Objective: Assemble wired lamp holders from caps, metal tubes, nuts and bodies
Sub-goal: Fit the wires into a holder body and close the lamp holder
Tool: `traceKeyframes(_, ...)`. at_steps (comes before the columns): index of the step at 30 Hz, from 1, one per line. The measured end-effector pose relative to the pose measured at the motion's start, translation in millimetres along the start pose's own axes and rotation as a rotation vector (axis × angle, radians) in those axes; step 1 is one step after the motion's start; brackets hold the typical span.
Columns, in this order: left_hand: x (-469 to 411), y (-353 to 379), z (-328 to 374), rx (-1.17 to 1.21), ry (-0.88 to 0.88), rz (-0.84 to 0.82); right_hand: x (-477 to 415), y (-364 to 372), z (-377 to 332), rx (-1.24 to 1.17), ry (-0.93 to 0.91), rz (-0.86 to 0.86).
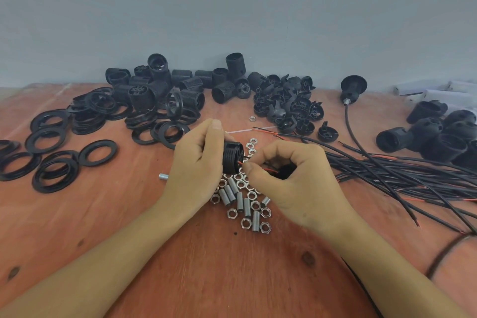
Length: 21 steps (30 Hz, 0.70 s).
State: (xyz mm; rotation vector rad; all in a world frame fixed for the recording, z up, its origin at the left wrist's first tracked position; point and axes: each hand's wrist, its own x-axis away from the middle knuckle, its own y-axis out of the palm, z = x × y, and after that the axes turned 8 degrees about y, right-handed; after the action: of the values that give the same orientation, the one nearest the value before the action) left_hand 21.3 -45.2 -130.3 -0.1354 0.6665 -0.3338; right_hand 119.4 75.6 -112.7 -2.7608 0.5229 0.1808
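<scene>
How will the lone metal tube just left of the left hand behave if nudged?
The metal tube lies on its side on the flat wooden table, so it will probably roll. It looks rigid and smooth, likely slippery to pinch. Being small, it is probably light.

1. We see a ribbed black plastic body, faintly glossy, gripped in the left hand.
2. The right hand pinches a red wire with smooth insulation.
3. Beneath both hands, bright metal nuts and tubes shine.
4. Left of the left hand, black plastic rings look glossy.
5. Right of the right hand, cables wear matt black sheathing.
6. Under the hands we note a table of matt, knotted reddish wood.
</scene>
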Motion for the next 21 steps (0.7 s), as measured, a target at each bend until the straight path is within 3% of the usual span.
traceKeyframes(11,0,0,0,-0.068,0.056,-0.019,1,5,7,0.015,-0.041,0.054)
traceKeyframes(21,8,12,3,0.064,-0.265,0.078,4,12,10,-0.032,-0.083,0.146)
